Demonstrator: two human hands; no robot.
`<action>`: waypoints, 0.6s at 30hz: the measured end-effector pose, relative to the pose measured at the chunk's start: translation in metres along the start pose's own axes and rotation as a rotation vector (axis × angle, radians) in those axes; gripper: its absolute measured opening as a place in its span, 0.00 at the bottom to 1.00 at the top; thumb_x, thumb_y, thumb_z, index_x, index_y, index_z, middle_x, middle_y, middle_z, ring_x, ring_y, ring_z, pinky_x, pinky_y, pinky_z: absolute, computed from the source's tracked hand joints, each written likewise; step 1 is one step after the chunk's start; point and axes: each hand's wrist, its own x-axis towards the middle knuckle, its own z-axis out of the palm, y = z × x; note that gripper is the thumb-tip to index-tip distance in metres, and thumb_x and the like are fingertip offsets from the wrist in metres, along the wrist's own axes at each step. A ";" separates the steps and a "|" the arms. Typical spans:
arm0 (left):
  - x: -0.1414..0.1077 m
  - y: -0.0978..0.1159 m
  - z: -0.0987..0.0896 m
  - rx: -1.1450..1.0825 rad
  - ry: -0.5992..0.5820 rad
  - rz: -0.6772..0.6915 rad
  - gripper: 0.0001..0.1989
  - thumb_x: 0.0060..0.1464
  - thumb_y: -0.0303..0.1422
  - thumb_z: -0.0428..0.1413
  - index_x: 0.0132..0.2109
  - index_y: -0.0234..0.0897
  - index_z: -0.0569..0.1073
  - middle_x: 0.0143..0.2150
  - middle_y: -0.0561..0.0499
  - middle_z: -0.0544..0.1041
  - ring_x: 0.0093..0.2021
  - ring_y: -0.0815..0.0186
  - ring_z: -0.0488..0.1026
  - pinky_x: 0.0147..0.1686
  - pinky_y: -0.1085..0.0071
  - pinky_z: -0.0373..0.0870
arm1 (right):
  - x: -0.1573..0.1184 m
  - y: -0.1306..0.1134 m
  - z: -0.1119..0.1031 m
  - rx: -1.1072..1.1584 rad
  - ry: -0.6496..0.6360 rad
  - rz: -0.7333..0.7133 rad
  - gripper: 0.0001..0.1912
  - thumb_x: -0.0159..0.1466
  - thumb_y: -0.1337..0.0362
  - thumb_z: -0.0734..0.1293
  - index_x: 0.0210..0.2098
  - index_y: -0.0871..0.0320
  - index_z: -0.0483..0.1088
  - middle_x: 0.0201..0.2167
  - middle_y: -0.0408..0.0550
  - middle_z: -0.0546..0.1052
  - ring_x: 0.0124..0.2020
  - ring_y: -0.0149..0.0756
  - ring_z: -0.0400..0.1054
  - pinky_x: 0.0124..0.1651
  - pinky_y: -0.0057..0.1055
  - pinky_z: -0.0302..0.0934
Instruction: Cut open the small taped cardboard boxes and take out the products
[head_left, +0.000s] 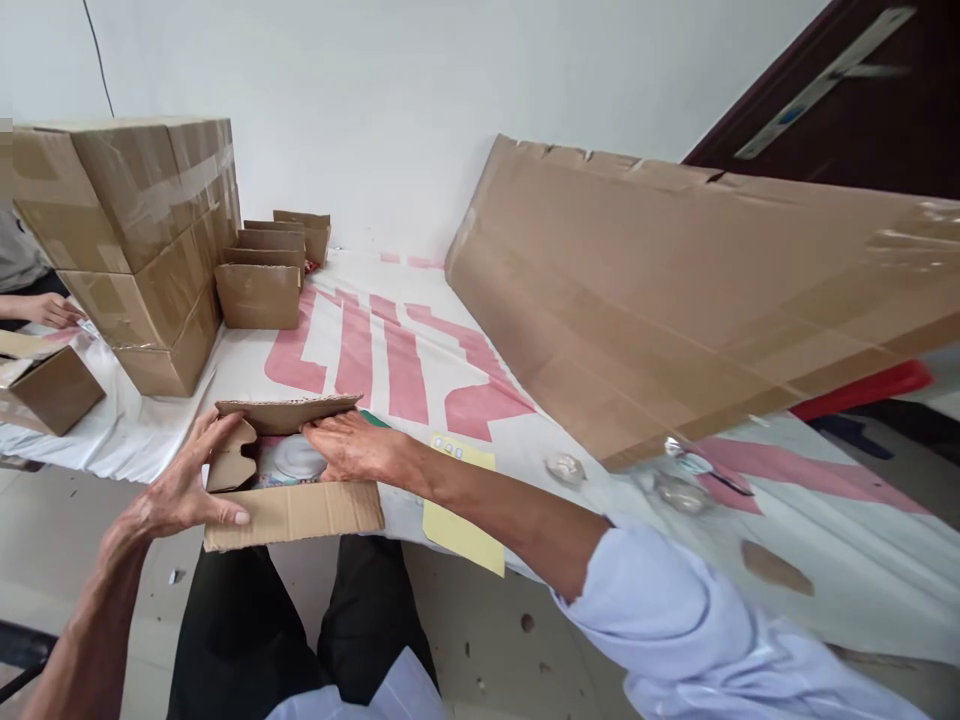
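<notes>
A small cardboard box (296, 515) lies at the table's front edge with its flaps up. My left hand (176, 490) grips its left end, thumb on the front flap and fingers at the back. My right hand (349, 445) reaches into the box's right part, its fingertips beside a round whitish item (298, 457) inside. Whether those fingers hold anything is hidden. Under the white item some colourful material shows. A yellow sheet (469, 500) lies to the right, partly beneath my right forearm.
Taped cartons (142, 230) are stacked at the left, with open small boxes (259, 295) beside them. A large cardboard sheet (675, 290) leans at the right. Small clear packets (565, 468) lie before it. Another person's hand (54, 310) is at the far left near a box (56, 390).
</notes>
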 end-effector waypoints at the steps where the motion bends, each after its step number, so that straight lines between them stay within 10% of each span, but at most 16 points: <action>1: -0.001 -0.002 0.002 -0.001 -0.003 -0.008 0.65 0.43 0.64 0.72 0.80 0.51 0.55 0.82 0.38 0.49 0.81 0.31 0.47 0.75 0.33 0.57 | 0.003 -0.001 0.002 -0.013 -0.016 -0.003 0.24 0.64 0.62 0.76 0.58 0.58 0.73 0.54 0.59 0.81 0.57 0.56 0.76 0.56 0.46 0.68; 8: 0.004 -0.004 0.008 -0.025 0.029 0.012 0.67 0.43 0.58 0.75 0.81 0.47 0.50 0.80 0.34 0.54 0.78 0.32 0.57 0.73 0.35 0.62 | 0.004 -0.005 0.006 0.056 -0.035 -0.008 0.23 0.66 0.61 0.74 0.58 0.59 0.71 0.52 0.58 0.81 0.52 0.51 0.76 0.51 0.40 0.65; 18: 0.027 -0.012 0.007 -0.133 0.025 -0.032 0.68 0.35 0.52 0.78 0.78 0.40 0.56 0.76 0.33 0.62 0.76 0.34 0.61 0.74 0.40 0.61 | -0.022 0.004 -0.015 0.438 0.513 -0.106 0.35 0.56 0.66 0.79 0.62 0.58 0.73 0.58 0.57 0.80 0.57 0.52 0.74 0.54 0.41 0.67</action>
